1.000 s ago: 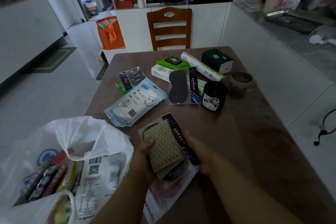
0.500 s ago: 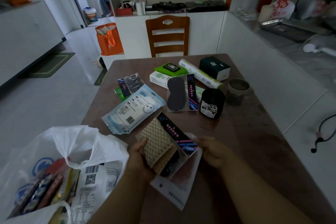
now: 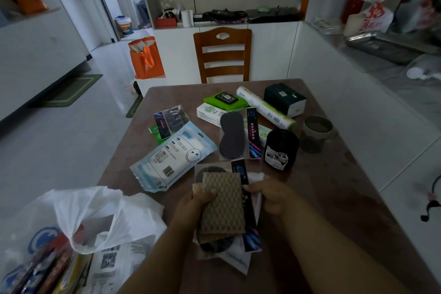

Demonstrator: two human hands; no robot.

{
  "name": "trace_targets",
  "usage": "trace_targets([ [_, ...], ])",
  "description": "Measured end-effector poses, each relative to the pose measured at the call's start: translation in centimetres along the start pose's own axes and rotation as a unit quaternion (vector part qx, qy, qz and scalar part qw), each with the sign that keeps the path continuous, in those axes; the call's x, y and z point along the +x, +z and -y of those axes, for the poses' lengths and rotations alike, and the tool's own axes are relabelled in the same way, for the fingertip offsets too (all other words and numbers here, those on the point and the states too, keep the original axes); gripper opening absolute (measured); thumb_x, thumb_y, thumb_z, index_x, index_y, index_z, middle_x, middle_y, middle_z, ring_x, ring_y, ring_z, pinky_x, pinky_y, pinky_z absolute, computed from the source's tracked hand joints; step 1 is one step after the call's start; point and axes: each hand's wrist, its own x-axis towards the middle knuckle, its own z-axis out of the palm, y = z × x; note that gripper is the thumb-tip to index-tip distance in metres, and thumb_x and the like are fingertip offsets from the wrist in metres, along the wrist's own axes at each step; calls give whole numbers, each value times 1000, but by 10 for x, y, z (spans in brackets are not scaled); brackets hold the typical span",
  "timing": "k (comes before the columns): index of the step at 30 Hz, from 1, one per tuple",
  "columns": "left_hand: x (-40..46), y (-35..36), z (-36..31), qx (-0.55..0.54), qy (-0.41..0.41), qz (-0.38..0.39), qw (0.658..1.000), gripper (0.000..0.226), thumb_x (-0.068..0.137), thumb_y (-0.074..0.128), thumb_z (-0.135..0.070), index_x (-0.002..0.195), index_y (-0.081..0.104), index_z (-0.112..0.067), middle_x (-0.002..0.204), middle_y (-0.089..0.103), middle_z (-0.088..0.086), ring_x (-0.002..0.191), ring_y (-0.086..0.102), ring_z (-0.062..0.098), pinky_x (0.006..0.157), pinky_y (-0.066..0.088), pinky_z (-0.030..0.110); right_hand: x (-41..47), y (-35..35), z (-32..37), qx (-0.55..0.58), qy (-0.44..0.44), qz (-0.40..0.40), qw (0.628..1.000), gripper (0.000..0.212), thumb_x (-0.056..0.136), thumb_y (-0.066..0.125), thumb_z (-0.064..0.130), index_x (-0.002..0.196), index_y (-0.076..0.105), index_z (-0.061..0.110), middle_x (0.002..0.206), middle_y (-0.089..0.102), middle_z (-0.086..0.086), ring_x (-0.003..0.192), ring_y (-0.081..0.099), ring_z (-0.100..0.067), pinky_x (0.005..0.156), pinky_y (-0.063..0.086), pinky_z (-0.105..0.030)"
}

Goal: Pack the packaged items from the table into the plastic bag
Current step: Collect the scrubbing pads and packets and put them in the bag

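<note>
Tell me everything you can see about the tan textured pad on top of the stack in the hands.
The tan pad is a flat rectangle with a bumpy, woven-looking surface, probably a sponge or scrubbing cloth. It lies on top of a stack of clear packets held above the table's near edge, long side pointing away from the person. The left hand holds its left edge, thumb on top; the right hand pinches the stack's right side. A second similar pad seems to peek out beneath it.

A stack of packets [image 3: 223,207] sits between the hands at the worktop's [image 3: 334,198] near edge; the plastic bag [image 3: 95,212] lies left of it; a mask pouch [image 3: 174,157] lies behind; a chair [image 3: 223,55] stands beyond the far edge.
</note>
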Motion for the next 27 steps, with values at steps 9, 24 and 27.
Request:
trace_targets([
  [9, 30, 12, -14, -223, -29, 53, 973, 57, 76, 72, -24, 128, 53, -8, 124, 63, 21, 114, 59, 41, 88, 52, 53, 51, 15, 81, -173, -30, -131, 976, 32, 96, 51, 29, 109, 61, 2, 102, 64, -16, 94, 61, -27, 85, 50, -36],
  [24, 55, 24, -11, -344, -40, 47, 937, 50, 77, 62, -27, 125, 59, -12, 119, 68, 18, 113, 60, 40, 92, 47, 55, 169, 4, 143, -496, 9, -352, 794, 101, 70, 76, 49, 146, 27, 3, 148, 38, -16, 132, 40, -34, 99, 42, -43],
  [27, 56, 23, -9, -333, -48, 20, 941, 54, 75, 64, -28, 126, 58, -14, 125, 64, 20, 117, 56, 42, 103, 38, 61, 171, 0, 139, -536, 61, -376, 754, 113, 69, 70, 61, 150, 16, 4, 158, 13, -17, 142, 17, -37, 109, 28, -49],
])
